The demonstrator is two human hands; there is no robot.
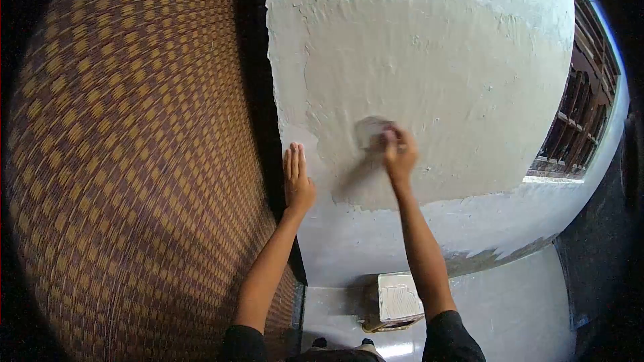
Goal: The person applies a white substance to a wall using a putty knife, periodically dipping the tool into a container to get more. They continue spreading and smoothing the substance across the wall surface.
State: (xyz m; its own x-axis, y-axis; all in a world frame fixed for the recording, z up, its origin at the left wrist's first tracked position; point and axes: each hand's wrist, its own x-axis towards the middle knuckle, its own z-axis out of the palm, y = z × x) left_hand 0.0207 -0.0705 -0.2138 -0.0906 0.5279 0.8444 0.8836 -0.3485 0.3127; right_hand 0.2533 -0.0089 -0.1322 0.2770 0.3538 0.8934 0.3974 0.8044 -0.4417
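My right hand (400, 154) is closed on a putty knife (371, 133), whose blade is smeared by motion against the wall (376, 241). A broad patch of wet beige putty (429, 87) covers the middle of that wall, with ridges and uneven edges. My left hand (299, 177) lies flat near the wall's left edge, fingers stretched upward and holding nothing. Bare white wall shows beneath the putty, and the patch's left border runs close to my left fingers.
A brown and yellow woven mat (147, 147) stands along the left, beyond a dark gap. On the tiled floor (510, 302) below sits a box-like stand (399, 298) with a whitish, smeared top. A barred window (577, 107) is at the right.
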